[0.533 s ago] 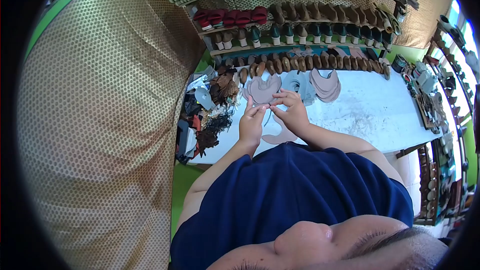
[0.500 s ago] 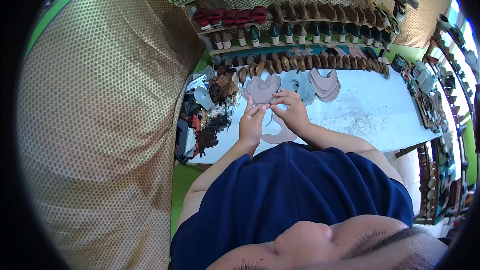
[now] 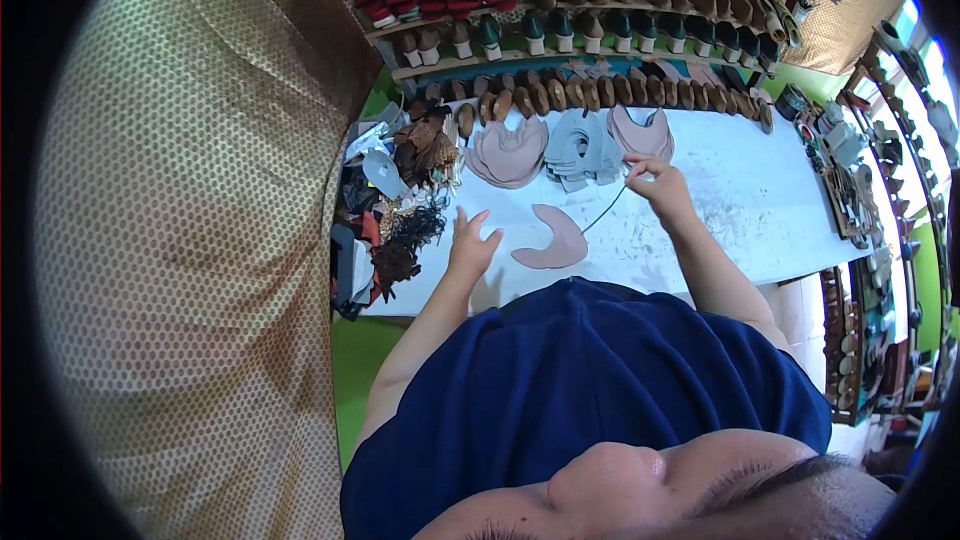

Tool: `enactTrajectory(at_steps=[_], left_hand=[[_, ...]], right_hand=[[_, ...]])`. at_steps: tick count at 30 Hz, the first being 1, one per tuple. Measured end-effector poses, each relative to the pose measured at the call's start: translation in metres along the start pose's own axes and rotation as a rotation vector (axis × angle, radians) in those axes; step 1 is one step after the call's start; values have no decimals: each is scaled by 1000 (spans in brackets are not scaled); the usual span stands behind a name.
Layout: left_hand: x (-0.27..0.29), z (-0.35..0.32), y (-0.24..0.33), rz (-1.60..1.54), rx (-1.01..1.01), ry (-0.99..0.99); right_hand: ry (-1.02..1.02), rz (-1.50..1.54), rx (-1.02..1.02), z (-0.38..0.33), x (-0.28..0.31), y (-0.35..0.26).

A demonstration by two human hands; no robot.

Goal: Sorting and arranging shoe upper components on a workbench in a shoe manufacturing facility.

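My right hand [image 3: 660,187] is pinched on one end of a thin dark strip [image 3: 605,211], raised over the right part of the white table. The strip slants down and left toward a pale pink crescent-shaped piece [image 3: 566,248] lying by itself near my body. Whether the two touch I cannot tell. My left hand [image 3: 473,243] is open, fingers spread, left of the crescent and holding nothing. Beyond the hands lie a stack of pink curved pieces [image 3: 507,154], a pile of grey cut pieces [image 3: 582,152] and another pink stack [image 3: 641,136].
Scraps and dark cords [image 3: 412,230] heap up on the table's left end. Wooden shoe lasts [image 3: 590,93] line its back, below shelves of shoes [image 3: 620,25]. Tools and cans [image 3: 835,155] crowd the right end. A patterned gold curtain [image 3: 190,240] hangs at the left.
My hands were together over the table. They have parted: the right moved right with the strip, the left moved left and opened. The crescent piece is now fully visible.
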State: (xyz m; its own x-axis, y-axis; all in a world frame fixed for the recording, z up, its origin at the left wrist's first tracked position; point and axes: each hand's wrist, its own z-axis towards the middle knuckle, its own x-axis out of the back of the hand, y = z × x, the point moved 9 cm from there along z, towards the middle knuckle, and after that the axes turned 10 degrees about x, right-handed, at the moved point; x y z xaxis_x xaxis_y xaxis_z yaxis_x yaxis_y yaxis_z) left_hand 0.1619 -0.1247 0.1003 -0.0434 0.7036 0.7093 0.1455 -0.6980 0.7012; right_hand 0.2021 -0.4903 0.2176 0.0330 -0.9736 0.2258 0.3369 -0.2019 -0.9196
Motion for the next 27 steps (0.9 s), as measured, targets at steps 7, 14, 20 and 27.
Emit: enactTrajectory(at_steps=[7,14,20,27], left_hand=[[-56,-8,-85,255,225,-113],[-97,-19,-85,452,-9,-161],[-99,-18,-86,482,-27,-159],[-98,-16,-90,471,-26,-168]], right_hand=[[-111,-595,302,-2,-33,20],[-576,-629,230,-35,-188,154],[-700,-620,292,-46,-267,168],[-762,-603,185,-35,-287,156]])
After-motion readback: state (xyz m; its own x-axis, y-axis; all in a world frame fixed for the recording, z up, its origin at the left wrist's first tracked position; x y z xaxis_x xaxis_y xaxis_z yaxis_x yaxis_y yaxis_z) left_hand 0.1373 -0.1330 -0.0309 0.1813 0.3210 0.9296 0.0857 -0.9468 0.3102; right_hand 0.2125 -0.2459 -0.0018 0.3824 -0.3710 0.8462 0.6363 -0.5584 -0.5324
